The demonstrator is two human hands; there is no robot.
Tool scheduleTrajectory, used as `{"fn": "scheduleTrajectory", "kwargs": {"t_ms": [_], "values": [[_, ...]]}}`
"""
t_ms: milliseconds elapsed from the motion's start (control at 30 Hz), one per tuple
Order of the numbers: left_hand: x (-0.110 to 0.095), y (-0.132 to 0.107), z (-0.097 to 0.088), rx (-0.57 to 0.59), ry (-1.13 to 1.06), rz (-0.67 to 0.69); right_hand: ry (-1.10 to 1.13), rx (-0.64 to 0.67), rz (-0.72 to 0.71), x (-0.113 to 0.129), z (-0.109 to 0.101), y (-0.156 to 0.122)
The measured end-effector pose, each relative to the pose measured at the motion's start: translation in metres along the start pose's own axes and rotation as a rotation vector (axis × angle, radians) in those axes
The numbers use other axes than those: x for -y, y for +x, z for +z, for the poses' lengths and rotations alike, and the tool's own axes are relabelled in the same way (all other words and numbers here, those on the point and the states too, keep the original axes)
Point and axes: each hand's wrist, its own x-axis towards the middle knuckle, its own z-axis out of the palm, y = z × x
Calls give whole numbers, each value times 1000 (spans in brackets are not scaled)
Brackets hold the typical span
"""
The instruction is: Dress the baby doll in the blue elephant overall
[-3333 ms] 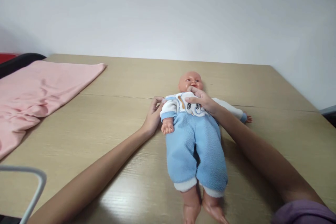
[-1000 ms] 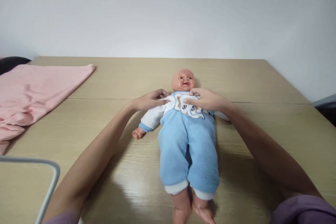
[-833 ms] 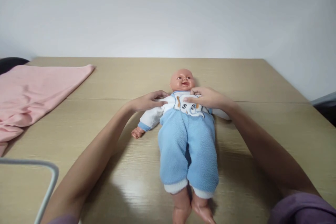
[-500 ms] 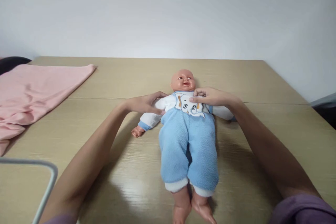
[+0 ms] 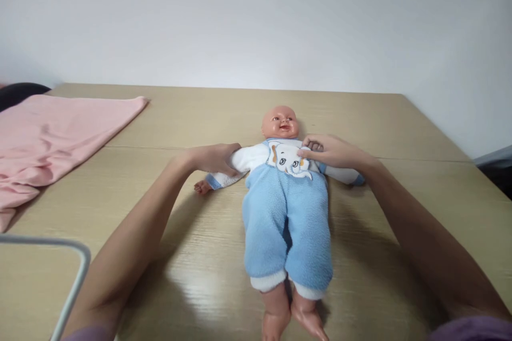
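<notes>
A baby doll lies on its back, head away from me and bare feet toward me. It wears a fleecy blue and white outfit with an elephant face on the chest. My left hand is closed around the doll's white-sleeved arm on the left, thumb below and fingers above. That arm stretches outward, its small hand showing beyond mine. At the doll's right-side shoulder is my right hand, fingers curled in and thumb over the edge of the chest. It grips the doll there, partly hiding the shoulder and upper sleeve.
The doll lies on a wooden table with a seam across it. A pink cloth is spread at the left. A white bent bar stands at the lower left. Behind the table rises a pale wall.
My left hand has moved outward along the doll's sleeve, and that arm now stretches farther out and up. My right hand has shifted slightly right, from the chest toward the shoulder.
</notes>
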Motion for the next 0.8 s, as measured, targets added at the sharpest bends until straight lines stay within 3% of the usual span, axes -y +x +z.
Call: {"fn": "scheduleTrajectory", "kwargs": {"t_ms": [133, 233, 333, 467, 533, 600, 700, 800], "values": [[-10, -16, -19, -91, 68, 28, -78, -219, -109, -24, 4, -49], [-41, -31, -20, -251, 139, 175, -117, -290, -74, -59, 9, -92], [-88, -25, 11, -312, 130, 399, -124, -359, -4, -94, 14, -122], [-136, 24, 78, -260, 249, 643, -22, -410, 27, -115, 15, -133], [-144, 54, 102, -283, 362, 644, 89, -427, 72, -117, 13, -133], [-141, 76, 115, -270, 394, 600, 221, -470, 106, -117, 12, -132], [-130, 89, 117, -272, 355, 568, 378, -583, 95, -118, 13, -128], [-123, 84, 112, -270, 242, 662, 515, -658, 72, -115, 15, -115]]}}
